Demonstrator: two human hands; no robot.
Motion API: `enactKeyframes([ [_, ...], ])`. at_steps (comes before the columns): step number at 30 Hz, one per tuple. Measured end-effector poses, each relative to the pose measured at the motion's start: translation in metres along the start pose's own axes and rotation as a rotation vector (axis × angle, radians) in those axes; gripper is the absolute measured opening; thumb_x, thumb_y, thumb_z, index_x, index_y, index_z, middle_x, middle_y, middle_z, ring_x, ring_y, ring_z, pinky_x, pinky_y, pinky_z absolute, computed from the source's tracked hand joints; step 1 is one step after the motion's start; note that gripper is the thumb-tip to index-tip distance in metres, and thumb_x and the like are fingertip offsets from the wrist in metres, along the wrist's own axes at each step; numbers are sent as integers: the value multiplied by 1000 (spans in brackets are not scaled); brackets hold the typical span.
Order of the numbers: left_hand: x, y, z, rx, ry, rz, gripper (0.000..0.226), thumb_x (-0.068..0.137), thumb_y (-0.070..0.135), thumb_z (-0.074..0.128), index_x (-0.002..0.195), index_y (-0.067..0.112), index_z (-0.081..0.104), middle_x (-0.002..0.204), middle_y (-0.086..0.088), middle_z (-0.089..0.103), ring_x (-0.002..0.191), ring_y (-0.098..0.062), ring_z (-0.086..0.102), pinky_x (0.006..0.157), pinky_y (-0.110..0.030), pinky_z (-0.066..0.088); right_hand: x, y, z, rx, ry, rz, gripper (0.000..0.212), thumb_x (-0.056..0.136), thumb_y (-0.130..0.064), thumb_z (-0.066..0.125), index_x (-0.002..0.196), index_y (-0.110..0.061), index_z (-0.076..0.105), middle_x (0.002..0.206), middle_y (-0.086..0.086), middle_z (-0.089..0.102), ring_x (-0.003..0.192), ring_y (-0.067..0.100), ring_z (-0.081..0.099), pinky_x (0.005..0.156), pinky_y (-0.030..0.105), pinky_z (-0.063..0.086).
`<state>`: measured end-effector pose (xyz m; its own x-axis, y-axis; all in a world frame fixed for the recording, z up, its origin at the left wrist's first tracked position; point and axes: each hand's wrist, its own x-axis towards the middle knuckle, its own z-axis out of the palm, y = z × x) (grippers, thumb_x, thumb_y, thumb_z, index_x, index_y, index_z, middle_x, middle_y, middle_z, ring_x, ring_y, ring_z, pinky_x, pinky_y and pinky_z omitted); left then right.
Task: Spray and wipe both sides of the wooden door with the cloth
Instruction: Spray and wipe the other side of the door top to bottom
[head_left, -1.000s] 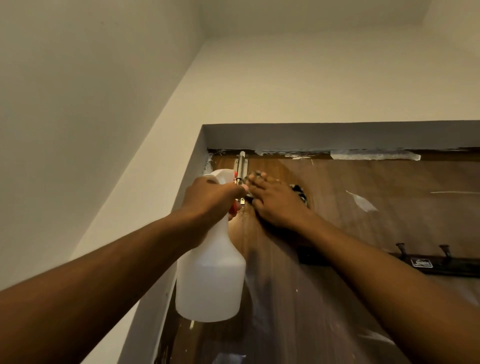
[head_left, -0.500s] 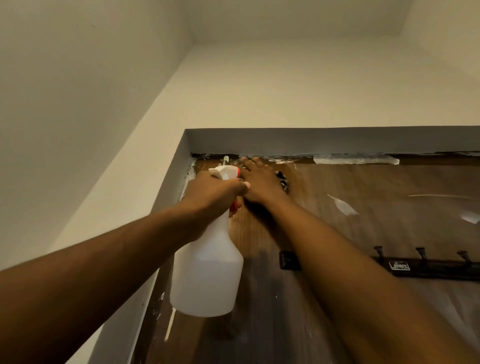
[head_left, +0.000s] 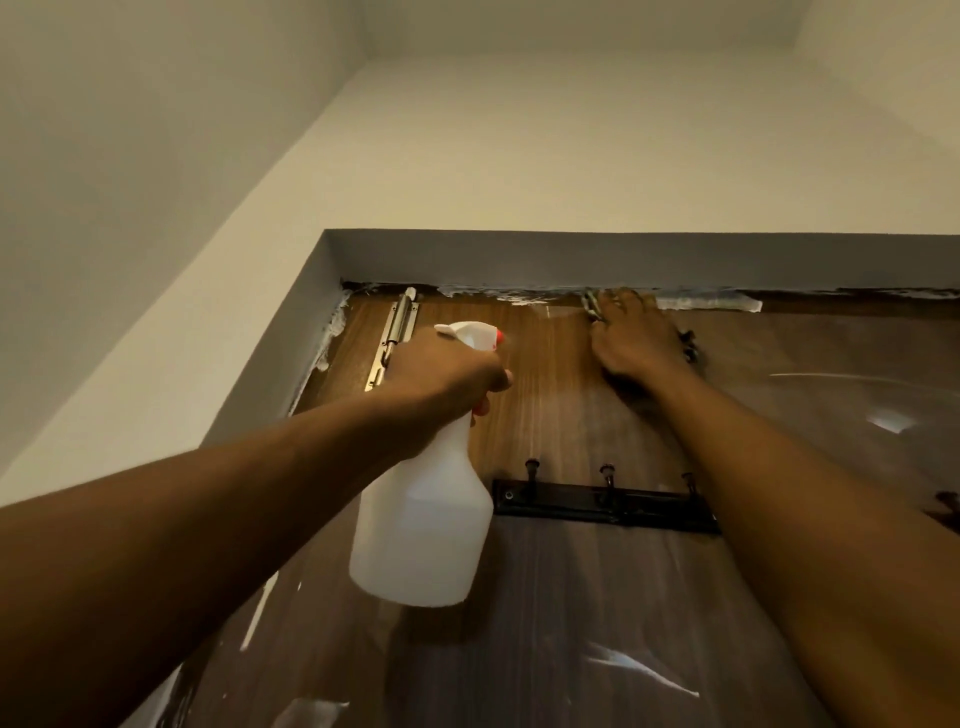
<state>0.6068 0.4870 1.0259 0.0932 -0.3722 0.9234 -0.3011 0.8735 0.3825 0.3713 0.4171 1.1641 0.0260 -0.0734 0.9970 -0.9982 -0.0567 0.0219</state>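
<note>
The brown wooden door (head_left: 550, 374) fills the lower middle of the view, seen from below up to its top edge. My left hand (head_left: 441, 371) grips the neck of a white spray bottle (head_left: 423, 525) with a red trigger, held up close to the door's upper left. My right hand (head_left: 631, 338) lies flat with spread fingers near the top edge of the door, pressing a dark cloth (head_left: 688, 345) against the wood. Only a small dark edge of the cloth shows beside the hand.
A metal bolt latch (head_left: 397, 332) is fixed at the door's top left corner. A black hook rail (head_left: 602, 504) crosses the door below my hands. The grey door frame (head_left: 623, 257) runs above and left. Clear film with peeling patches covers the door.
My right hand with the cloth has slid to the right along the top of the door, away from the latch. The bottle has stayed near the upper left.
</note>
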Motion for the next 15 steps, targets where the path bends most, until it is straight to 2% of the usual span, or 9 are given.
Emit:
enactKeyframes([
  [4,8,12,13,-56,-93,-57,60,76,31,74,124,12,44,98,-15,66,80,-25,69,58,-31,55,-43,9,-6,-20,-99,-313,57,106,-31,28,160,-31,10,168,-4,-1,154,16,-3,126,42,4],
  [7,12,19,20,-81,-127,-67,62,73,36,74,123,14,45,100,-14,66,85,-26,69,61,-32,57,-74,42,-18,-43,-134,-400,57,107,-32,30,159,-35,7,166,-10,-4,153,10,-4,125,35,2],
  [9,15,20,21,-79,-123,-41,59,75,37,73,122,13,47,100,-14,66,83,-25,69,56,-29,55,-80,69,-26,-70,-80,-298,56,107,-33,30,159,-34,10,166,-9,-1,154,12,0,124,36,4],
  [11,17,20,17,-81,-103,-28,59,76,37,72,123,12,47,100,-14,66,82,-25,69,54,-29,53,-65,81,-28,-55,-36,-117,56,107,-33,30,160,-30,13,168,-3,5,154,19,6,125,42,9],
  [13,19,18,11,-89,-83,-7,57,78,35,71,124,12,45,101,-14,66,82,-25,69,56,-29,53,-36,65,-23,-48,-11,17,56,105,-33,31,159,-29,18,168,2,12,154,26,11,124,49,14],
  [15,21,19,12,-101,-88,17,56,79,34,71,123,12,45,100,-14,66,82,-25,69,58,-30,53,-9,28,-16,-26,6,17,54,103,-32,33,157,-31,27,166,2,20,152,28,17,122,52,19],
])
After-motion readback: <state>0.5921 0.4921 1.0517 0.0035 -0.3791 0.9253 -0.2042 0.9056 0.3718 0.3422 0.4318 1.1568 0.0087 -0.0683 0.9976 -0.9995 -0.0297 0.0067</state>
